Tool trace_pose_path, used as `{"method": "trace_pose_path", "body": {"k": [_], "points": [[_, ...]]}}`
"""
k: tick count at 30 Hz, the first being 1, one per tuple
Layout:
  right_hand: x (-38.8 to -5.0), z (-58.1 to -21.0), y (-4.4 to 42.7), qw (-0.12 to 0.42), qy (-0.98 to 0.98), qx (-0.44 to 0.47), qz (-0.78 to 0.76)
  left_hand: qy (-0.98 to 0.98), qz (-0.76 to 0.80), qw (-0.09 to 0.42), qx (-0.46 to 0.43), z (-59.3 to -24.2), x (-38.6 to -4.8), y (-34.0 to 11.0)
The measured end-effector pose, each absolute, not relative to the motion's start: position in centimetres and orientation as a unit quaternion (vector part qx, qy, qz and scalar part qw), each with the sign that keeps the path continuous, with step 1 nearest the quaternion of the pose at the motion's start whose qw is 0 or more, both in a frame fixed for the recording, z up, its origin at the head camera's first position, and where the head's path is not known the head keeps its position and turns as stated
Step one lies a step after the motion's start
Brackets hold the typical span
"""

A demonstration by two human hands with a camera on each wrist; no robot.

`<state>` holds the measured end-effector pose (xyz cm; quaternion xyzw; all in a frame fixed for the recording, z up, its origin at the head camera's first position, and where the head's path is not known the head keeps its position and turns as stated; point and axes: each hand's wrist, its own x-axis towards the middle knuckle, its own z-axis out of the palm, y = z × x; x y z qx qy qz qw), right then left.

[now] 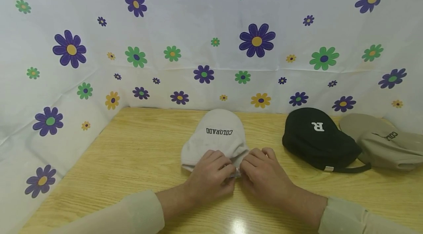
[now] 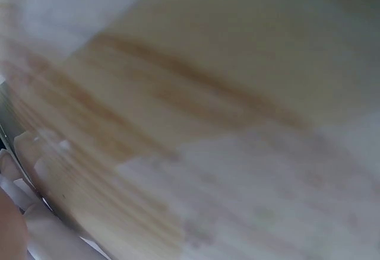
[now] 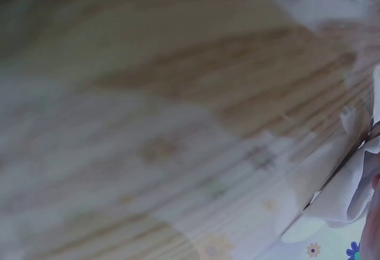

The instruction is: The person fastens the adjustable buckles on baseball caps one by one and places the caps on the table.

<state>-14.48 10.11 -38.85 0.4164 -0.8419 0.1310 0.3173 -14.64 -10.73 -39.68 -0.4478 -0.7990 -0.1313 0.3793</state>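
Observation:
An off-white baseball cap (image 1: 216, 125) lies on the table in the head view, its COLORADO lettering upside down to me. At its near edge my left hand (image 1: 211, 175) pinches the back strap with bent fingers. Close beside it, my right hand (image 1: 266, 175) pinches the strap's other side. A small shiny buckle (image 1: 236, 172) shows between the two hands; the fingers hide most of the strap. In the right wrist view, pale cap fabric (image 3: 341, 192) appears at the right edge beside part of the hand. The left wrist view is mostly blurred.
A black cap (image 1: 310, 138) with a white R and a strap with a metal buckle sits to the right. Behind and beside it lies a beige cap (image 1: 380, 149). The wooden table (image 1: 132, 146) meets a flowered white cloth (image 1: 211, 57) at the back and left.

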Motion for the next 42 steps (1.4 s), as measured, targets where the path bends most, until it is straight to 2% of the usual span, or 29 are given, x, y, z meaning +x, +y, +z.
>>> {"method": "trace_pose_path", "body": {"k": [29,42], "points": [[-14.67,-38.78,10.18,0.3,-0.84,0.428,0.144,-0.803,-0.136,0.375,-0.444,-39.66,-14.59,-10.74],[-14.55,-38.65,10.12,0.29,-0.846,0.425,0.144,-0.793,-0.131,0.39,-0.449,-39.37,-14.64,-10.7]]}}
